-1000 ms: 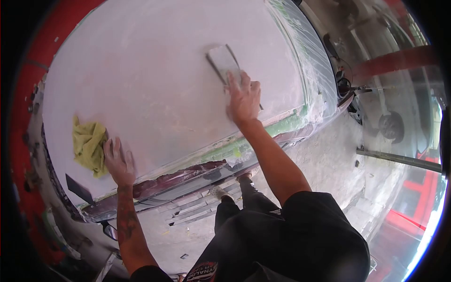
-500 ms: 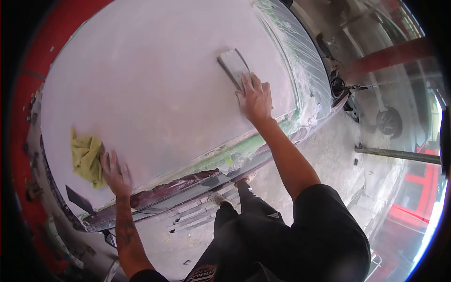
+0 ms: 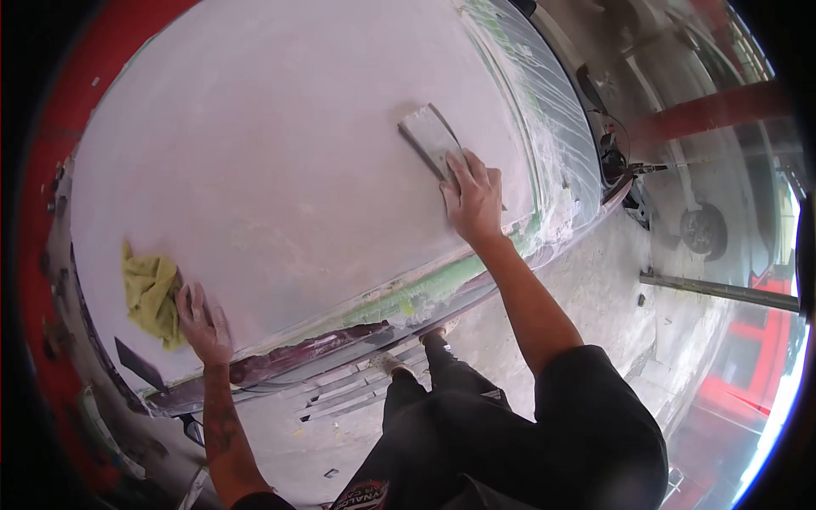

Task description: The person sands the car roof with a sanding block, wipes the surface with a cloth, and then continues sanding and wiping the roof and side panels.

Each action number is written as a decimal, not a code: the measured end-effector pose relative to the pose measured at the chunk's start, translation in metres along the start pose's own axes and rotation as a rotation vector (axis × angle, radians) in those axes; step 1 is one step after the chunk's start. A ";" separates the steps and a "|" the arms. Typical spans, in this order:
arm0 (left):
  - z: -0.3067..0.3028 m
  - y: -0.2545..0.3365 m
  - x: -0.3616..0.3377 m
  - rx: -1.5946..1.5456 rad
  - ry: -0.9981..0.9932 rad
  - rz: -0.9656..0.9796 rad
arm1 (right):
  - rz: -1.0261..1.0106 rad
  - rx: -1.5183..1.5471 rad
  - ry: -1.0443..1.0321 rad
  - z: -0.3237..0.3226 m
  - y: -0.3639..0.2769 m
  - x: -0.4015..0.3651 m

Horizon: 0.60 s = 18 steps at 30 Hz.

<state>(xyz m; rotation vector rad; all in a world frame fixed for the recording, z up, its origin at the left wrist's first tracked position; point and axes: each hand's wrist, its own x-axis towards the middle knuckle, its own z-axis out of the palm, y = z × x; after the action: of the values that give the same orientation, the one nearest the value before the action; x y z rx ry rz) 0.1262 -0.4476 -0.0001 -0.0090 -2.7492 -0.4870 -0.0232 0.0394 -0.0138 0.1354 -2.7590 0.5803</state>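
The panel (image 3: 272, 136) seems mid-sanding: the block (image 3: 432, 134) is gripped by the right hand (image 3: 478, 200), the left hand (image 3: 204, 330) is spread by the cloth (image 3: 151, 293); next, level pressure seems needed.

Downward wide-angle view from the head

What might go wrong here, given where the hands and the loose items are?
The long gray block under the right hand reaches close to the masked edge, so it might catch or lift the green tape. The dark flat piece lies near the panel's corner and could get knocked off. The yellow-green cloth sits right beside the left hand, which might bunch or push it if it shifts.
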 end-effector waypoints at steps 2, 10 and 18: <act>0.000 0.000 0.002 0.034 0.001 0.019 | -0.097 0.035 -0.055 -0.009 -0.008 -0.013; -0.003 0.006 0.004 0.025 -0.003 0.012 | 0.088 -0.224 0.003 0.025 0.058 0.149; -0.002 0.005 0.002 0.071 -0.024 -0.050 | -0.346 -0.038 -0.089 0.012 -0.061 0.027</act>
<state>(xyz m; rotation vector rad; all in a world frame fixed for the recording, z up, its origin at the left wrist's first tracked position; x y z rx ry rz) 0.1249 -0.4434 0.0041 0.0720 -2.7947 -0.4048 -0.0429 -0.0222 0.0073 0.6283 -2.7365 0.4376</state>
